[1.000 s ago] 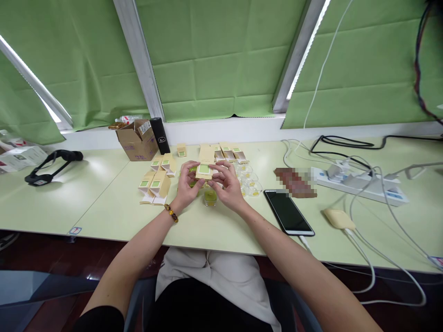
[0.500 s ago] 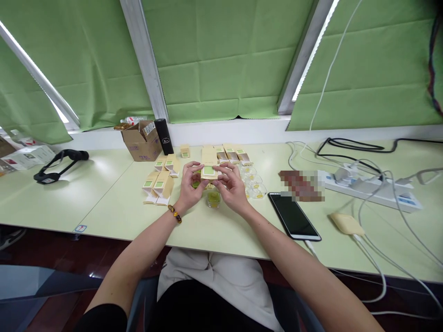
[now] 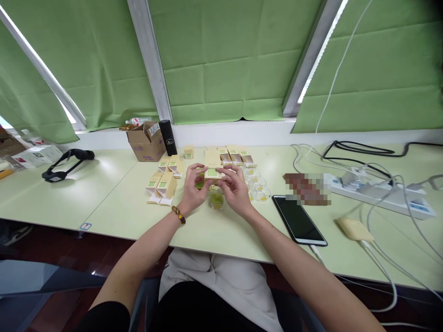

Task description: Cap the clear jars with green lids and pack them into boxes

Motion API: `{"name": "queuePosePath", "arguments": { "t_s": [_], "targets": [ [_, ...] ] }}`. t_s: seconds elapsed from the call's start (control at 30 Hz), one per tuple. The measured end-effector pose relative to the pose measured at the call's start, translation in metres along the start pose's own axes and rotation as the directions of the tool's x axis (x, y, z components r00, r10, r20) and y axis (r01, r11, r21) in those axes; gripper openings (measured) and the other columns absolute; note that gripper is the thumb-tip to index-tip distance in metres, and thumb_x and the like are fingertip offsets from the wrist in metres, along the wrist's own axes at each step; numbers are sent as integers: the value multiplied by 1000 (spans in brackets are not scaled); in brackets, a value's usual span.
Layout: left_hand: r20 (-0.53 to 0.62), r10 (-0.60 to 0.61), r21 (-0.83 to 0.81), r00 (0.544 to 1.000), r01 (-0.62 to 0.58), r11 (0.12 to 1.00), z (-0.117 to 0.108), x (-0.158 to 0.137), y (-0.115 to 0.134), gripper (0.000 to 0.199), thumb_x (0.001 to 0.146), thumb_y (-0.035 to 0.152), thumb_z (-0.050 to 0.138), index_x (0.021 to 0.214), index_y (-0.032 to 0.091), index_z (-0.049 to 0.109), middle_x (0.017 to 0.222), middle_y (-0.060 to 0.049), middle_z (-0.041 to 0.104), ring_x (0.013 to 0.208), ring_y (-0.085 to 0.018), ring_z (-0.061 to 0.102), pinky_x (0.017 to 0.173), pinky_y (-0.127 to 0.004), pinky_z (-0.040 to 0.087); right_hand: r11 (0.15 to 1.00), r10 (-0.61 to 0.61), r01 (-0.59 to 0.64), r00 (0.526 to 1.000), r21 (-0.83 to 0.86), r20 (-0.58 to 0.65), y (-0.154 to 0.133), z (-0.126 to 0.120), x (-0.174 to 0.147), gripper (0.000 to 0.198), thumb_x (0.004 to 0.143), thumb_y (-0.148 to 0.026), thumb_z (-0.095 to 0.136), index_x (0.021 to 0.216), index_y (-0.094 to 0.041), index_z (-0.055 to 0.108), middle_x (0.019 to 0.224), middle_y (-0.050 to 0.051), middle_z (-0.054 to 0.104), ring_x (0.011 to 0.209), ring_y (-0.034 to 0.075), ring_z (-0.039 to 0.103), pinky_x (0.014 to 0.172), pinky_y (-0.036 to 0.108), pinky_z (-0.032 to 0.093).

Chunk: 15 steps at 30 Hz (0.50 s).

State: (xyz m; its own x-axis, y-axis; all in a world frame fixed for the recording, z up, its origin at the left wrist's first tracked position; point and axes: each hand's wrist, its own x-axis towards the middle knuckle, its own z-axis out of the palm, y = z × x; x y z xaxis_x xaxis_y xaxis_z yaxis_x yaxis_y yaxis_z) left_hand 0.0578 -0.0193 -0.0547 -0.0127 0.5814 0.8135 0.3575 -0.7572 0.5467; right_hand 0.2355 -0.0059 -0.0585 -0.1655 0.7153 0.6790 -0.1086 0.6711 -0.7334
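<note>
Between my fingertips is a small cream cardboard box (image 3: 212, 173) with a green square on its face. My left hand (image 3: 194, 186) grips its left side, thumb below and fingers above. On the opposite side my right hand (image 3: 234, 188) pinches it the same way. Just under the box, a small clear container with green contents (image 3: 217, 200) sits on the table. More green shows behind my left fingers, mostly hidden. Several clear cups with yellow spots (image 3: 258, 186) stand right of my right hand. Similar cream boxes (image 3: 166, 185) with open flaps lie to the left.
More cream boxes (image 3: 235, 155) lie beyond my hands, with a brown carton (image 3: 147, 142) and a black cylinder (image 3: 168, 137) at the back. A phone (image 3: 299, 220), a yellow case (image 3: 355, 229), a power strip (image 3: 380, 193) and cables occupy the right. Black headgear (image 3: 67, 165) rests far left.
Both hands still hold the cream box, which is now tipped slightly so its green face looks narrower. The whole view has shifted a little, moving the scene rightward.
</note>
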Motion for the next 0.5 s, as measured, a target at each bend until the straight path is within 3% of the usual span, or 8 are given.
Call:
{"name": "queuePosePath", "arguments": {
  "t_s": [0.13,0.23,0.4,0.5],
  "targets": [
    [20,57,171,998,-60,983,-4,3,5,47,102,45,66,144,25,58,143,-15,51,137,-28,56,105,-42,60,1000,-8,8,1000,-24,18,-5,-1,0,41,102,-45,67,143,-38,66,159,10,36,121,24,71,110,48,61],
    [36,86,248,996,-92,964,-5,4,5,53,104,46,61,153,27,54,145,-15,52,142,-30,52,120,-50,49,992,-42,48,998,-120,53,-6,-2,0,45,103,-49,64,146,-37,65,167,9,38,152,31,49,124,51,49],
    [18,20,219,1000,-23,976,-4,3,1,59,106,50,56,158,25,50,148,-17,52,145,-30,49,124,-51,43,971,-99,132,981,-199,167,-9,-5,-1,50,106,-50,57,154,-34,59,173,7,40,163,32,33,133,57,32],
    [-5,-82,124,997,82,989,-4,5,0,54,106,54,54,149,23,59,149,-17,51,147,-31,48,123,-50,45,952,-165,213,962,-219,217,-14,-6,-2,48,107,-48,55,153,-34,60,176,4,35,166,31,27,134,58,28]
  ]
}}
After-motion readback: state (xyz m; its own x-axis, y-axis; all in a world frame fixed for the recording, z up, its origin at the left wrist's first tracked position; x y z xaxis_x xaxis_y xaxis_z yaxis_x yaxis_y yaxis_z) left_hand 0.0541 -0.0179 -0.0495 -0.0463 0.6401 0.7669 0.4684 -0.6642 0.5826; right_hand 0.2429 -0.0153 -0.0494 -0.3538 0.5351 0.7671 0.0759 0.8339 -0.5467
